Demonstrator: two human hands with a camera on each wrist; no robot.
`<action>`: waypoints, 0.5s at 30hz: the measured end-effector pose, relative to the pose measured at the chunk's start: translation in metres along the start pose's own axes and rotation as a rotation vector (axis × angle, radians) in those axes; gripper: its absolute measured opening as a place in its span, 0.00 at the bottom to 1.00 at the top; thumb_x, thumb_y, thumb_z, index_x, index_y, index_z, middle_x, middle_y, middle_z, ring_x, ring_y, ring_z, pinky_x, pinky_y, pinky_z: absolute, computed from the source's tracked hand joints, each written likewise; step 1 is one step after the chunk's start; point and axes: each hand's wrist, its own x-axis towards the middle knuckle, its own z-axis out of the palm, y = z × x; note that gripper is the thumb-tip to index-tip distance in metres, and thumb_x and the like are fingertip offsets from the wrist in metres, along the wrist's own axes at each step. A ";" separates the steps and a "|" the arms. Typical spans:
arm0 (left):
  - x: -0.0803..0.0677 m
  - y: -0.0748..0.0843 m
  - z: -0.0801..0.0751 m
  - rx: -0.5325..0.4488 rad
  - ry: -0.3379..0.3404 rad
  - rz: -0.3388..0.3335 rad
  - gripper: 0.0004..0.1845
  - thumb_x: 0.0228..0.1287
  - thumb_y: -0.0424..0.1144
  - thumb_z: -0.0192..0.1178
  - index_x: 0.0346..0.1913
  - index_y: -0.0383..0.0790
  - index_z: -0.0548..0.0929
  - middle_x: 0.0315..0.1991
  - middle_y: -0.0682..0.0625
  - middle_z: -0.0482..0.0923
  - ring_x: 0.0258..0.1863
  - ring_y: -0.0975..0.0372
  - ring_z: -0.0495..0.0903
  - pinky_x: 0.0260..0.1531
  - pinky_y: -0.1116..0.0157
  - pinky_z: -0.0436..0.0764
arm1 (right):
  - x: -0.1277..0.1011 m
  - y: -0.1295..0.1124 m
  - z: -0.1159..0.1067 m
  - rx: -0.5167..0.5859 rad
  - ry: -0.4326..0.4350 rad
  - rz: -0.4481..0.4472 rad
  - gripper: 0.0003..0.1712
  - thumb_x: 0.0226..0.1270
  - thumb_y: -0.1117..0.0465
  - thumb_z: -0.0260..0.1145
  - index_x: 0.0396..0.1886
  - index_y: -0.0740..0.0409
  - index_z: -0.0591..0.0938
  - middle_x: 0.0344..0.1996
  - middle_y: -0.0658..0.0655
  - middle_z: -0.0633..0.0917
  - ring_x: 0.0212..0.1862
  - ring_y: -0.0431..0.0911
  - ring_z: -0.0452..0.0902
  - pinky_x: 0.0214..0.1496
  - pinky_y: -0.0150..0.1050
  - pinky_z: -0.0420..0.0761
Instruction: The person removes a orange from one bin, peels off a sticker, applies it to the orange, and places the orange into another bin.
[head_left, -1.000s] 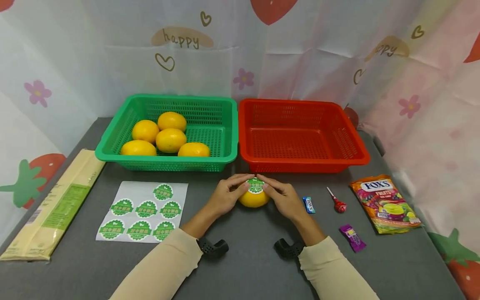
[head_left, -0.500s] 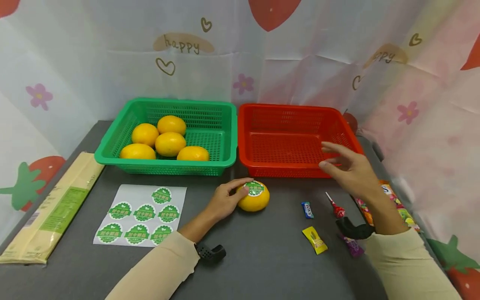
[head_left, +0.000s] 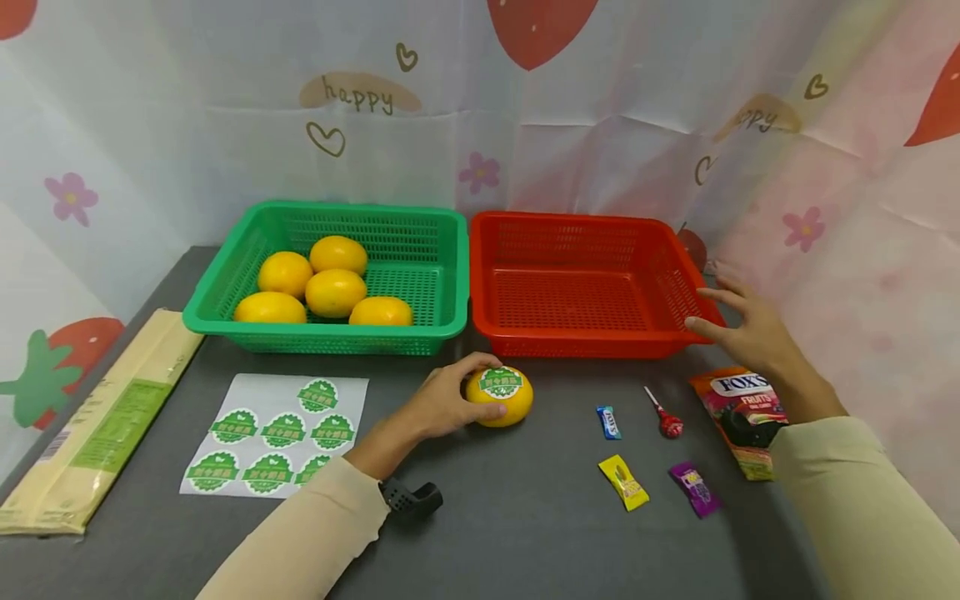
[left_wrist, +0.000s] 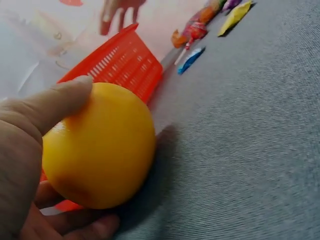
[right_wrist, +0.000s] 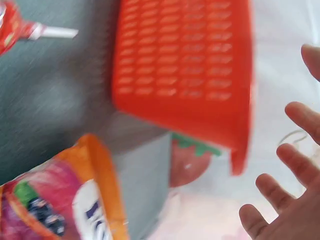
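Left hand: its thumb lies on the near side of the stickered fruit and its fingers on the far side, so I read a hold round the left flank.
Stickered fruit: on the grey cloth, near the left end of the red basket, on the person's side of it; not inside any basket.
Round sticker: faces up, and the left hand leaves most of it uncovered.
Right hand: wide, with fingers spread and nothing in them, by the right end of the red basket; the right wrist view shows me a gap between fingertips and rim.
Steadying: in my judgement the step in hand is keeping the fruit in place one-handed. I would use light, even pressure, because a round fruit should roll easily, and hold thumb and fingers off the sticker's edge.
Reach: I would lift the right wrist a little, since the forearm crosses the FOX'S bag in the head view and could brush it.
Loose sweets: the lollipop, yellow candy and purple candy lie left of that forearm; I would steer the sleeve wide of them.
Green basket: five unlabelled fruits sit inside, well clear of the right hand.
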 end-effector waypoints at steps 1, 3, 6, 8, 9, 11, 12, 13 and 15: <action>0.001 0.000 -0.001 0.003 -0.011 0.004 0.29 0.51 0.48 0.75 0.56 0.52 0.76 0.47 0.53 0.78 0.43 0.58 0.76 0.44 0.60 0.76 | 0.000 0.004 0.000 -0.009 -0.024 0.027 0.39 0.65 0.49 0.67 0.67 0.70 0.69 0.73 0.68 0.53 0.70 0.70 0.45 0.59 0.74 0.52; 0.002 0.002 -0.002 0.015 -0.026 0.014 0.28 0.50 0.47 0.76 0.54 0.51 0.76 0.46 0.54 0.78 0.44 0.58 0.76 0.44 0.61 0.76 | 0.000 0.010 0.001 -0.029 -0.072 0.075 0.42 0.65 0.45 0.66 0.68 0.69 0.67 0.73 0.68 0.52 0.70 0.71 0.44 0.58 0.74 0.52; 0.004 0.007 -0.004 0.056 -0.048 0.021 0.27 0.49 0.48 0.76 0.52 0.51 0.77 0.45 0.54 0.78 0.42 0.59 0.76 0.42 0.62 0.77 | 0.000 0.017 0.003 -0.040 -0.122 0.107 0.44 0.64 0.43 0.65 0.69 0.70 0.66 0.73 0.69 0.53 0.69 0.72 0.45 0.58 0.74 0.54; 0.007 0.014 -0.006 0.098 -0.078 0.031 0.27 0.49 0.49 0.76 0.51 0.51 0.77 0.45 0.55 0.79 0.41 0.60 0.76 0.40 0.64 0.77 | 0.000 0.021 0.003 -0.043 -0.149 0.121 0.45 0.64 0.43 0.65 0.69 0.70 0.65 0.73 0.68 0.52 0.69 0.72 0.46 0.58 0.73 0.56; 0.009 0.018 -0.007 0.117 -0.100 0.039 0.27 0.49 0.50 0.75 0.51 0.51 0.77 0.45 0.55 0.79 0.40 0.61 0.76 0.39 0.64 0.77 | 0.000 0.021 0.002 -0.042 -0.161 0.127 0.45 0.64 0.43 0.65 0.69 0.70 0.65 0.73 0.68 0.52 0.69 0.72 0.46 0.57 0.73 0.57; 0.014 0.032 -0.011 0.142 -0.150 0.051 0.27 0.49 0.51 0.74 0.52 0.52 0.77 0.46 0.54 0.79 0.41 0.62 0.76 0.40 0.65 0.77 | 0.000 0.021 0.001 -0.035 -0.173 0.136 0.45 0.64 0.43 0.65 0.69 0.71 0.65 0.73 0.68 0.51 0.68 0.72 0.47 0.57 0.72 0.58; 0.017 0.040 -0.013 0.140 -0.175 0.062 0.27 0.49 0.51 0.74 0.52 0.52 0.77 0.47 0.54 0.80 0.41 0.62 0.76 0.40 0.65 0.77 | 0.001 0.020 0.000 -0.035 -0.179 0.137 0.46 0.64 0.43 0.65 0.69 0.71 0.65 0.73 0.68 0.52 0.68 0.72 0.47 0.57 0.72 0.59; 0.020 0.048 -0.015 0.130 -0.196 0.075 0.27 0.50 0.51 0.74 0.53 0.51 0.77 0.47 0.53 0.79 0.42 0.62 0.76 0.40 0.65 0.77 | 0.001 0.019 -0.001 -0.039 -0.184 0.140 0.46 0.64 0.42 0.65 0.69 0.71 0.65 0.73 0.68 0.52 0.68 0.72 0.47 0.57 0.71 0.59; 0.027 0.067 -0.022 0.087 -0.229 0.099 0.27 0.51 0.50 0.73 0.53 0.50 0.77 0.48 0.53 0.79 0.44 0.61 0.76 0.41 0.65 0.78 | 0.002 0.018 -0.001 -0.043 -0.193 0.143 0.46 0.64 0.42 0.66 0.69 0.71 0.65 0.73 0.69 0.53 0.68 0.73 0.48 0.57 0.70 0.61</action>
